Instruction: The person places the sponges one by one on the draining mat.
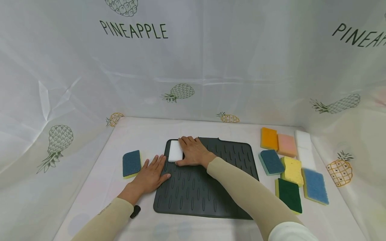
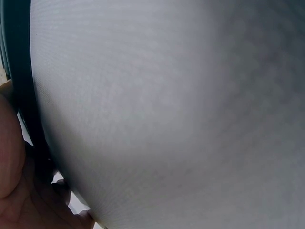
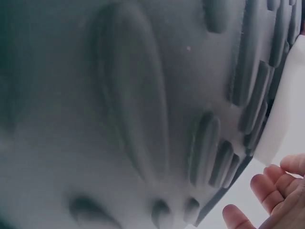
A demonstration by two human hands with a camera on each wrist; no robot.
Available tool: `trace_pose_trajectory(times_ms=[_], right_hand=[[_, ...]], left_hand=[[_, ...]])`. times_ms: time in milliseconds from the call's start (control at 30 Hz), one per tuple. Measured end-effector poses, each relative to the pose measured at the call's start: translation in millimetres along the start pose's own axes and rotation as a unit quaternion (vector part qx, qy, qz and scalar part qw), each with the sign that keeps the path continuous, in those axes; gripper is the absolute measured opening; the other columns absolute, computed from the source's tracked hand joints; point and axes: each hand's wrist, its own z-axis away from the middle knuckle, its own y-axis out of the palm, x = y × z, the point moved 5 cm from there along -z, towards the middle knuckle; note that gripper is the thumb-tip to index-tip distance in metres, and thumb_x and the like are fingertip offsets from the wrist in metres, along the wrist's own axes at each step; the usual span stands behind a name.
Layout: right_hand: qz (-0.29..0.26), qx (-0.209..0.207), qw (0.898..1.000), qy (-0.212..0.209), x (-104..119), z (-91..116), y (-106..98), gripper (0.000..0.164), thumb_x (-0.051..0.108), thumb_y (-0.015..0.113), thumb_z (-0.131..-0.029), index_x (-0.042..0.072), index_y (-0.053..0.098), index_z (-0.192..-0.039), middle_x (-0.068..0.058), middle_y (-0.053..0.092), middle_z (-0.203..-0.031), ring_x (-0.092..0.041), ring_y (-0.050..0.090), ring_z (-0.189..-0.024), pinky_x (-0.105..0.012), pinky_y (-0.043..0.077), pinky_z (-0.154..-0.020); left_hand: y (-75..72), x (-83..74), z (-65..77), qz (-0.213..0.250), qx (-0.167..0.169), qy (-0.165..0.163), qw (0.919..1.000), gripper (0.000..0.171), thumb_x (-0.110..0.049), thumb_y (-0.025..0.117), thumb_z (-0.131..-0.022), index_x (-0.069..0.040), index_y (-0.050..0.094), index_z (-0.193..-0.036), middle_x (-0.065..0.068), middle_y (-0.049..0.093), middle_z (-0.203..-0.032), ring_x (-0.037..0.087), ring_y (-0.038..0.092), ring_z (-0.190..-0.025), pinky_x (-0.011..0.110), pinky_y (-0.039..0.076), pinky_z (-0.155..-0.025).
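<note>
A dark grey ribbed mat (image 1: 193, 190) lies on the table between both arms. At its far left corner is a white sponge block (image 1: 175, 151), also visible at the edge of the right wrist view (image 3: 283, 109). My right hand (image 1: 194, 152) grips this block from its right side, fingers at the far edge and thumb at the near edge. With fingers extended, my left hand (image 1: 150, 175) rests along the mat's left edge, thumb over the mat. The left wrist view mostly shows a close, blurred pale surface, with part of the hand (image 2: 28, 200) at lower left.
A blue-and-yellow sponge (image 1: 131, 164) lies left of the mat. Several sponges are grouped at the right, among them orange (image 1: 269, 138), pink (image 1: 286, 145), yellow (image 1: 291, 170), dark green (image 1: 288, 195) and blue (image 1: 315, 185). White blocks (image 1: 305, 150) lie beside them. A pineapple-print sheet (image 1: 256, 60) surrounds the table.
</note>
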Motion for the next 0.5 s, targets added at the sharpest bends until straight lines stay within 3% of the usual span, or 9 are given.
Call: trace_pose_trajectory(times_ms=[233,500], right_hand=[[0.011,-0.018,1.000,-0.013,-7.6,13.5,-17.5,0.104,0.079,0.056,-0.093,0.008,0.032,-0.166,-0.011,0.038,-0.167,-0.030,0.041,-0.152,-0.054,0.039,-0.120],[0.030,-0.093,0.995,-0.036,-31.1,41.3,-38.9,0.086,0.067,0.057,-0.101,0.008,0.041,-0.162,-0.012,0.047,-0.161,-0.030,0.046,-0.146,-0.052,0.044,-0.113]], left_hand=[[-1.7,0.0,2.0,0.007,0.002,0.000,1.0000,0.082,-0.052,0.050,-0.110,0.003,0.027,-0.165,0.021,0.028,-0.172,0.043,0.024,-0.160,0.067,0.022,-0.127],[-2.4,0.0,2.1,0.014,-0.005,0.010,0.9998,0.084,-0.053,0.053,-0.108,0.004,0.027,-0.165,0.022,0.030,-0.171,0.044,0.025,-0.160,0.068,0.022,-0.126]])
